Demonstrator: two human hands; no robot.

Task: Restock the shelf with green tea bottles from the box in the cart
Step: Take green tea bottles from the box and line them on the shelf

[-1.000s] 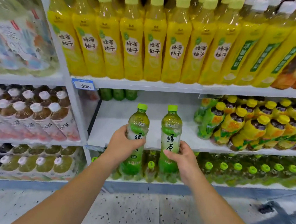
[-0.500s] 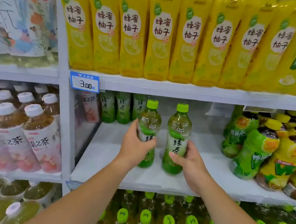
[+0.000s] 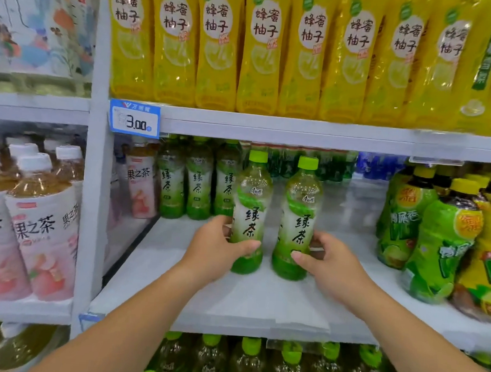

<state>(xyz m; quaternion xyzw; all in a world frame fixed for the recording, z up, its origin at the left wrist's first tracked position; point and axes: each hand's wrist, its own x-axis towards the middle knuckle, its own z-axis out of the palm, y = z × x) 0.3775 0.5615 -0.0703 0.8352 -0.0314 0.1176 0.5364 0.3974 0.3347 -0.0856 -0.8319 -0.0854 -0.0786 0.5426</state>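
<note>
**Two green tea bottles gripped at the middle shelf**

The left hand (image 3: 214, 250) curls its fingers and thumb round the lower half of the left green tea bottle (image 3: 251, 212). The right hand (image 3: 329, 260) grips the right green tea bottle (image 3: 298, 218) the same way, thumb across the front. Both bottles are upright, side by side and slightly apart, their bases down at the white shelf (image 3: 260, 304), in front of three shelved green tea bottles (image 3: 198, 183) at the back

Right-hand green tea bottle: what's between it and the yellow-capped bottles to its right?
Head view: the right hand gripping that bottle, then bare white shelf up to the yellow-capped bottles.
</note>
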